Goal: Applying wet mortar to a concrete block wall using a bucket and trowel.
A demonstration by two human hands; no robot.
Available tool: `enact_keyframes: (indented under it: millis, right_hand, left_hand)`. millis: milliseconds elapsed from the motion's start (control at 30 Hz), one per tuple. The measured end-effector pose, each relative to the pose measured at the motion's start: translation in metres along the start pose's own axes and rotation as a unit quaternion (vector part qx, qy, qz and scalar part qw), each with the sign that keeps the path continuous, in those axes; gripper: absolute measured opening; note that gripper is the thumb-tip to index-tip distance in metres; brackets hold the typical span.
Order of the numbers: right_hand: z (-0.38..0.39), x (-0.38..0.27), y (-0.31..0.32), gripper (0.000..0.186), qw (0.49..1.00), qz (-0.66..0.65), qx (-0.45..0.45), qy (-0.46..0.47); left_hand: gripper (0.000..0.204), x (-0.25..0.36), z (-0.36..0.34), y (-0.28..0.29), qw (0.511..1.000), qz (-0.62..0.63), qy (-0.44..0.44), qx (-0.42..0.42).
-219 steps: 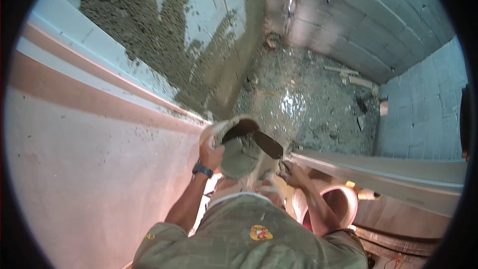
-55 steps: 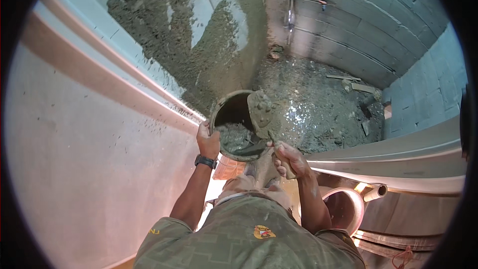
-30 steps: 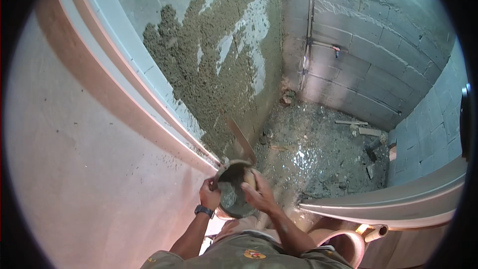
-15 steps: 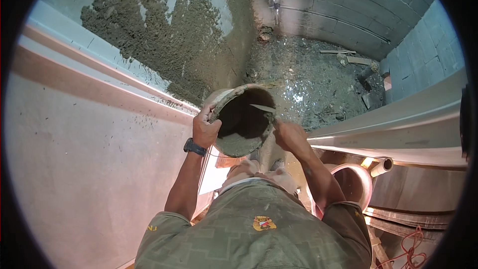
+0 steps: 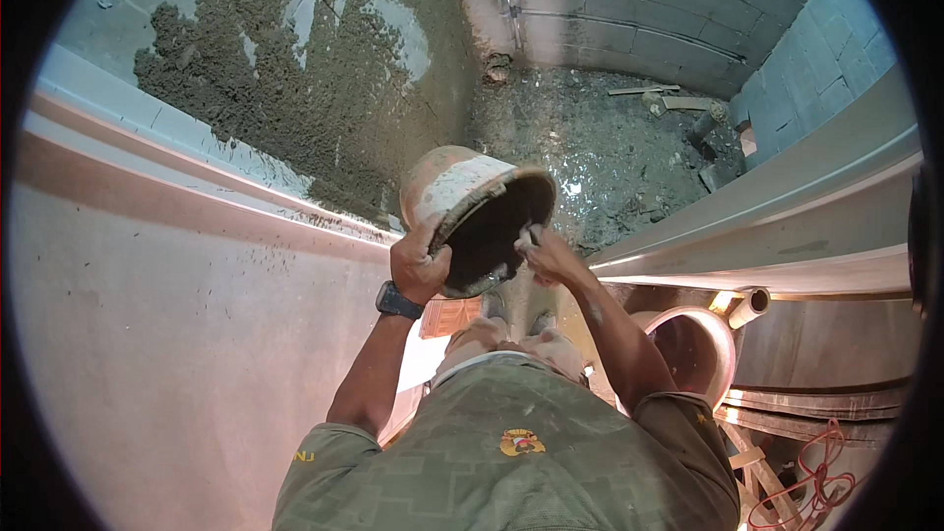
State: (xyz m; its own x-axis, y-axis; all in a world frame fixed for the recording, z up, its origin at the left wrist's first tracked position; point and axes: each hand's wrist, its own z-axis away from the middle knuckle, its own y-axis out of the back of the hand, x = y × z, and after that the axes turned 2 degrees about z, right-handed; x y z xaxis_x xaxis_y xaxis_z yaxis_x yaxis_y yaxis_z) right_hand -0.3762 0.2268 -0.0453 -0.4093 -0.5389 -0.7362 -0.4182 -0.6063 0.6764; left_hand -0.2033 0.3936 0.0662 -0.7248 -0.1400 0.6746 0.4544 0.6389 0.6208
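A mortar-smeared bucket (image 5: 462,183) is tilted, its dark mouth facing me and to the right. My left hand (image 5: 421,264) grips its near-left rim, thumb toward the inside. At the opening's right side, my right hand (image 5: 551,258) is closed round the handle of a trowel (image 5: 534,233). The trowel's blade is lost in the bucket's dark inside. Grey wet mortar (image 5: 482,282) shows along the lower lip. Beyond the bucket, rough wet mortar (image 5: 285,88) covers part of the wall.
A doorway's white frame edge (image 5: 177,143) runs along my left, with a smooth wall (image 5: 167,315) beside it. The floor ahead (image 5: 610,157) is wet and littered with wood scraps (image 5: 683,102). Behind on the right stand a round tub (image 5: 723,334), a pipe (image 5: 752,305) and a red cord (image 5: 821,472).
The bucket has tipped further, showing more of its outer side. My right hand has moved left and down across the opening; the trowel blade, visible before, is now hidden.
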Motion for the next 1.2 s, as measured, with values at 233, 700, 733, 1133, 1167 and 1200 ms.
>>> enact_keyframes:
  millis: [233, 700, 733, 1133, 1167, 1200]
  right_hand:
    - [0.019, -0.030, -0.013, 0.032, 0.552, -0.687, -0.384, -0.277]
    - [0.012, -0.109, 0.079, 0.049, 0.658, -0.742, -0.061, -0.114]
    - [0.008, -0.115, 0.086, 0.050, 0.669, -0.733, 0.011, -0.125]
    - [-0.169, -0.241, 0.052, 0.012, 0.794, -0.387, 0.462, 0.085]
    - [-0.181, -0.262, 0.037, 0.004, 0.889, -0.234, 0.378, 0.105]
    - [-0.173, -0.269, 0.024, 0.011, 0.932, -0.332, 0.110, 0.100]
  left_hand:
    - [0.045, -0.008, -0.001, 0.003, 1.000, 0.025, 0.004, -0.019]
    - [0.040, -0.116, 0.023, 0.002, 0.913, 0.244, 0.281, 0.166]
    - [0.041, -0.120, 0.029, 0.007, 0.912, 0.230, 0.300, 0.159]
    - [0.041, -0.118, 0.081, 0.050, 0.911, 0.145, 0.355, 0.149]
    - [0.041, -0.119, 0.084, 0.049, 0.903, 0.148, 0.373, 0.151]
    - [0.041, -0.120, 0.086, 0.047, 0.920, 0.058, 0.374, 0.107]
